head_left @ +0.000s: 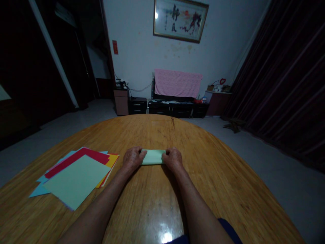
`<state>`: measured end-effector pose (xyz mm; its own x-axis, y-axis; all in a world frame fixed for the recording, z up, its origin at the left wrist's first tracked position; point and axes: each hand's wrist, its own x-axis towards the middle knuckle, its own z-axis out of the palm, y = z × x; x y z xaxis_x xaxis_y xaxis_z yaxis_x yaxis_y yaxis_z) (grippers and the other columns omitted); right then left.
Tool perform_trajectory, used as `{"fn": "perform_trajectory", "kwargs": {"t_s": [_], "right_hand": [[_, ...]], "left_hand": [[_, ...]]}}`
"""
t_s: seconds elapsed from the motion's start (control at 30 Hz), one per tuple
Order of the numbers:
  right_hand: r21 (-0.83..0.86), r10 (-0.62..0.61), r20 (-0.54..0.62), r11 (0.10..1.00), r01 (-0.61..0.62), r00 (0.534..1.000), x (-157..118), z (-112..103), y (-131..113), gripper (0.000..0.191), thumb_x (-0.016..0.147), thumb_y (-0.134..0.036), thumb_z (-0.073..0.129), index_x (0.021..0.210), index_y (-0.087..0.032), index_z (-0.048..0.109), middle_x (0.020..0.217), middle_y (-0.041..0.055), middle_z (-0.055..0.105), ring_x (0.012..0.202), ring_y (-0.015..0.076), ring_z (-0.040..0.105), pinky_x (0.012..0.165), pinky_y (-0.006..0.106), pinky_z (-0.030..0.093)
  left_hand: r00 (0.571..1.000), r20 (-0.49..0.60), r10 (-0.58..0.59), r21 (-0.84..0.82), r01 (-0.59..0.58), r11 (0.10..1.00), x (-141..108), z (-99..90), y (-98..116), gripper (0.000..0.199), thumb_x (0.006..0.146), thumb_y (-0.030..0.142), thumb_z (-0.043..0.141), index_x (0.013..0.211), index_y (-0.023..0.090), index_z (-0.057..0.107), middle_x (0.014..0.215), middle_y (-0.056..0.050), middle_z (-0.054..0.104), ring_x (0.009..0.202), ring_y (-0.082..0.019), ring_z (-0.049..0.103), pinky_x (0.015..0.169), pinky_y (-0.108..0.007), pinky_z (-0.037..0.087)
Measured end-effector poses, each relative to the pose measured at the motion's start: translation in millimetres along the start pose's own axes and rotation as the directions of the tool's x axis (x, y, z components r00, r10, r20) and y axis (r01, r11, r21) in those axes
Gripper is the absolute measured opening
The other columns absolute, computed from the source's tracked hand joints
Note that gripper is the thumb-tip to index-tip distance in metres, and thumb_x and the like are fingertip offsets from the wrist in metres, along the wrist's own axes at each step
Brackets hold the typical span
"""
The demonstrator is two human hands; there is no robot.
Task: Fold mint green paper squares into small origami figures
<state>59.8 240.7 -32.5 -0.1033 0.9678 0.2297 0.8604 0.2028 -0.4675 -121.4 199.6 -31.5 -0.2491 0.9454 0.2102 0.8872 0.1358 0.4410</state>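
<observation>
A pale green sheet of paper (153,157), folded into a narrow strip, lies crosswise near the middle of the table. My left hand (133,158) grips its left end, thumb on top and fingers curled at the far edge. At the right end my right hand (173,158) holds it the same way, thumb pressed on the paper. The ends of the strip are hidden under both hands. To the left of my left forearm lies a loose pile of coloured paper, with a light green sheet (78,181) on top and a red sheet (66,164) partly under it.
The round wooden table (208,176) has a curved far edge. Beyond it stand a low black cabinet (170,109) and a screen draped with a pink cloth (177,83). Dark curtains (281,78) hang at the right. A framed picture (180,20) is on the wall.
</observation>
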Motion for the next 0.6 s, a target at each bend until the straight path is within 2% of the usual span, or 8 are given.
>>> {"fn": "perform_trajectory", "kwargs": {"t_s": [0.13,0.37,0.47,0.6], "right_hand": [[0.030,0.007,-0.010,1.000,-0.006,1.000,1.0,-0.5,1.3,0.015,0.073,-0.018,0.058,0.073,-0.015,0.072,0.076,0.0052,0.063,0.068,0.0135,0.053,0.062,0.023,0.035],[0.032,0.025,0.001,0.999,-0.025,1.000,0.6,-1.1,-0.5,0.015,0.073,-0.017,0.058,0.076,-0.014,0.073,0.079,0.0067,0.065,0.070,0.0146,0.054,0.063,0.024,0.036],[0.004,0.027,0.017,1.000,-0.027,0.999,-0.6,-1.8,-2.1,0.015,0.074,-0.017,0.058,0.076,-0.014,0.073,0.081,0.0077,0.065,0.071,0.0151,0.055,0.063,0.024,0.036],[-0.029,-0.007,0.016,1.000,0.008,1.000,-3.6,-2.1,-4.2,0.016,0.076,-0.016,0.056,0.079,-0.013,0.072,0.086,0.0100,0.065,0.077,0.0169,0.057,0.067,0.025,0.038]], "left_hand": [[1.000,-0.009,-0.010,-0.068,0.009,0.998,0.6,0.1,-1.9,0.027,0.084,0.036,0.052,0.073,0.017,0.067,0.068,-0.002,0.063,0.066,-0.013,0.054,0.059,-0.024,0.031],[1.000,-0.006,0.003,-0.064,-0.003,0.998,1.0,1.4,-3.8,0.027,0.084,0.037,0.053,0.075,0.017,0.068,0.070,-0.003,0.064,0.067,-0.014,0.055,0.060,-0.024,0.032],[1.000,0.014,0.003,-0.034,-0.002,0.999,0.2,1.0,-3.3,0.029,0.085,0.038,0.050,0.077,0.017,0.069,0.073,-0.003,0.066,0.070,-0.014,0.057,0.060,-0.025,0.032],[0.999,0.028,0.039,0.085,-0.041,0.996,-2.5,1.6,-0.1,0.029,0.088,0.037,0.047,0.081,0.018,0.068,0.082,-0.005,0.068,0.077,-0.016,0.059,0.064,-0.026,0.034]]}}
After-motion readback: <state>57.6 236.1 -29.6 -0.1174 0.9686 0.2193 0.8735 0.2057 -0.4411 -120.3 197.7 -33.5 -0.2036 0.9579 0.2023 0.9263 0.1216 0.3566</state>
